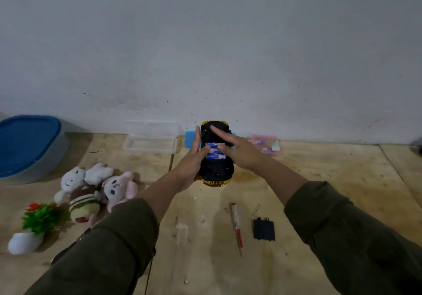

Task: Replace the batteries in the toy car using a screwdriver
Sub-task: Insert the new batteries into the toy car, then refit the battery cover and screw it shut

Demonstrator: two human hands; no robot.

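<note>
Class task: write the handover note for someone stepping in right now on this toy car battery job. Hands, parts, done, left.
Left hand: steadies the upturned toy car by its side.
Right hand: fingers press on the blue batteries in the open bay.
Screwdriver, black cover and screws lie on the table, nearer you.
Done: cover off, batteries in the bay.
Left: seat batteries, refit cover, drive screws.

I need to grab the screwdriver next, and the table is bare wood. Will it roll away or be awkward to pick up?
The screwdriver looks thin and round, so a nudge would probably roll it sideways. It lies flat on the table, so pinching its red handle is likely easiest. It looks light and stiff; the thin tip may be slippery. The black cover beside it lies flat and should stay.
</note>
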